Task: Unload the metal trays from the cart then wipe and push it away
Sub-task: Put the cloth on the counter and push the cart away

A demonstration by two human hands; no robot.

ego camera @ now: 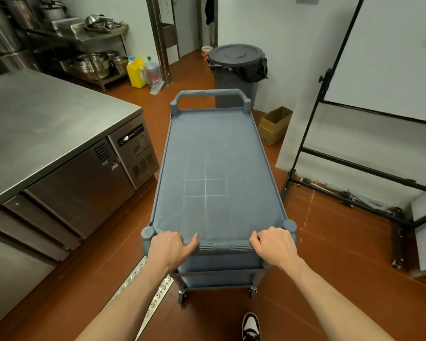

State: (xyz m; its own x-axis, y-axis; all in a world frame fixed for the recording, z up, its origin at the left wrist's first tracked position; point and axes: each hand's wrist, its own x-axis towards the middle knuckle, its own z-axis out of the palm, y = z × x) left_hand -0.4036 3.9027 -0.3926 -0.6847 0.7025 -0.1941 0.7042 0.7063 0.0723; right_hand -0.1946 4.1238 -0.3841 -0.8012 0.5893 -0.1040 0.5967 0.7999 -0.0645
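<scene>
A grey-blue plastic cart [214,153] stands lengthwise in front of me on the orange-brown floor, and its top shelf holds nothing. My left hand [170,247] grips the left end of the near handle [224,247]. My right hand [273,244] grips the right end of the same handle, fingers curled over it. A lower shelf shows under the handle. No metal trays are in view.
A steel counter [47,129] with refrigerated drawers runs along the left. A grey lidded bin [236,67] stands just beyond the cart's far end, a cardboard box [274,125] beside it. A black-framed whiteboard stand [354,148] lines the right. A shelf of pots [91,62] is at the back left.
</scene>
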